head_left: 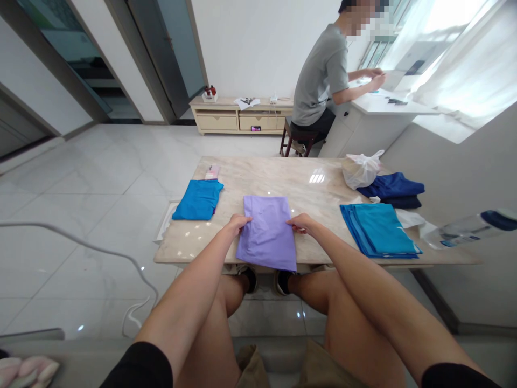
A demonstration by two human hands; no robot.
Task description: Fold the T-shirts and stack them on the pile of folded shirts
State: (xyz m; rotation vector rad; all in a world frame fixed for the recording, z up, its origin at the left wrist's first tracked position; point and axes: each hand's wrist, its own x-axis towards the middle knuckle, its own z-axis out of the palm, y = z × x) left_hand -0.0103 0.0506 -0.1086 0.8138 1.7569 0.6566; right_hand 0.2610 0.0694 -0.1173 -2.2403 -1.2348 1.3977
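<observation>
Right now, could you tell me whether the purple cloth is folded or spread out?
Folded: the purple cloth lies as a narrow, straight-edged rectangle on the table, its near end overhanging, with the left hand and right hand on its sides.

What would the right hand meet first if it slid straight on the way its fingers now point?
The right hand points leftward across the purple cloth, so it would probably meet the left hand at the opposite edge.

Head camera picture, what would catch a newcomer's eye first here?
Probably the purple cloth, lying folded at the near edge of the marble table, with the left hand and right hand gripping its two sides. Next, the blue stacks: one on the left, a teal stack on the right.
</observation>
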